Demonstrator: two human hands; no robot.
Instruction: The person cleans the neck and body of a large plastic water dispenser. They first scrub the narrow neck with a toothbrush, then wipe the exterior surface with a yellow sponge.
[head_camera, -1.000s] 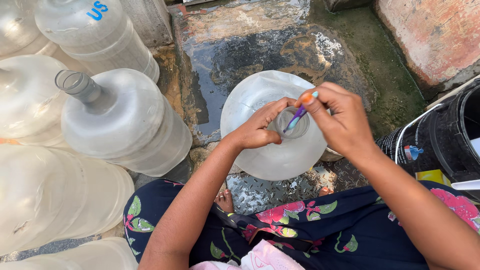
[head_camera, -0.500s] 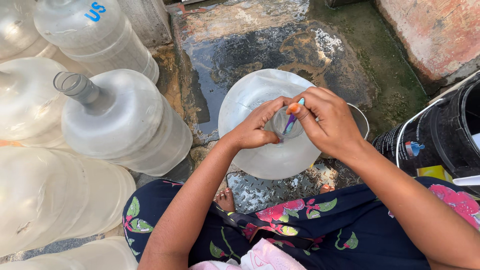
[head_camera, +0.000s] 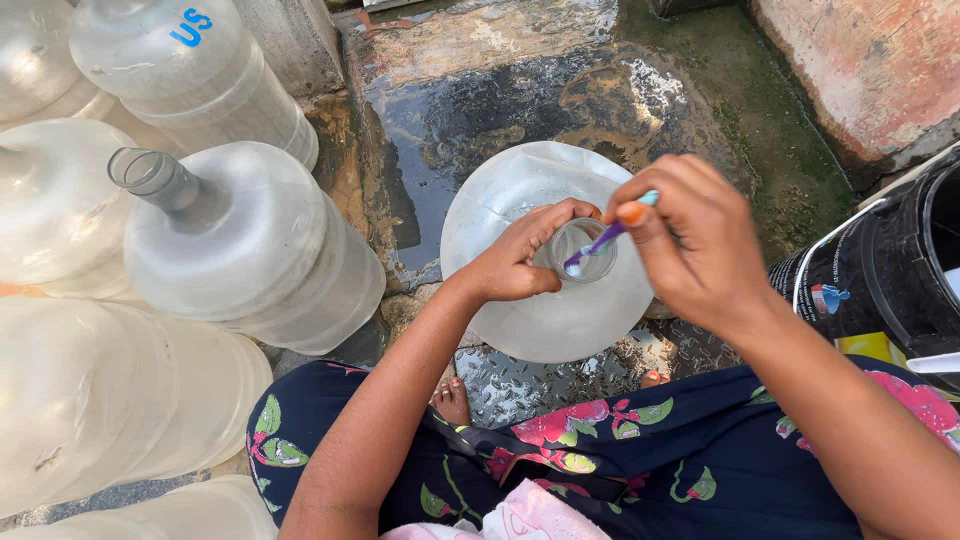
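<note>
A large clear water jug (head_camera: 520, 310) stands upright on the wet ground in front of me, seen from above. My left hand (head_camera: 520, 262) wraps around its open neck (head_camera: 583, 250). My right hand (head_camera: 692, 240) grips a small purple and teal brush (head_camera: 606, 236), whose tip pokes into the mouth of the neck. The lower part of the brush is hidden behind my fingers.
Several more clear jugs crowd the left: one with an open neck (head_camera: 240, 250), one with blue marks (head_camera: 190, 80), others along the left edge (head_camera: 110, 400). A black bucket (head_camera: 880, 270) stands at the right. A brick wall (head_camera: 870, 60) rises at top right. The wet slab (head_camera: 500, 100) lies beyond.
My right hand has shifted slightly with the brush, working its tip at the jug's mouth. My left hand stays on the neck.
</note>
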